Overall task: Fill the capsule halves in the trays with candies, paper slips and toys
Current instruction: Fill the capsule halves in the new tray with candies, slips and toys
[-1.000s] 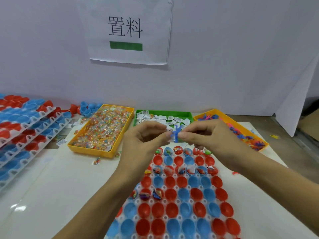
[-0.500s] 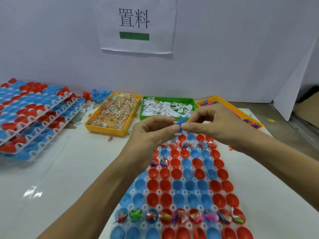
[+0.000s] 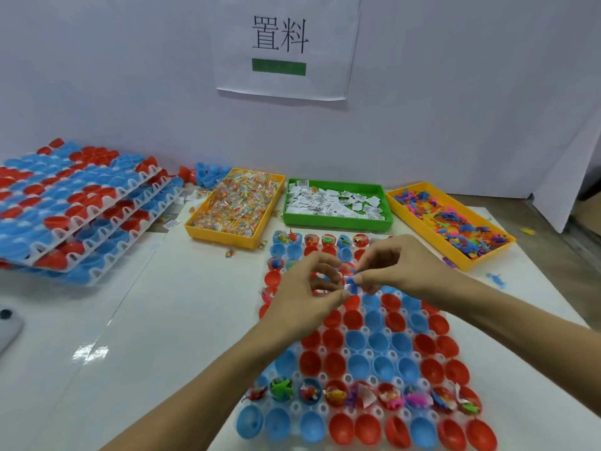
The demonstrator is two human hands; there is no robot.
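View's tilted down vs 0.5 s ago, so more of the capsule tray (image 3: 328, 366) near the tabletop's front edge shows. Both hands dropped lower over its far rows: left hand (image 3: 305, 301) & right hand (image 3: 400, 268) still pinching the small blue toy (image 3: 351, 283) btw fingertips.

Left hand (image 3: 304, 296): raised above the capsule tray (image 3: 364, 349), fingers curled, thumb and forefinger tips meeting the right hand's.
Right hand (image 3: 400, 266): above the tray's far half, fingertips pinching a small blue toy (image 3: 352, 284).
Forearms: both extended over the tray.
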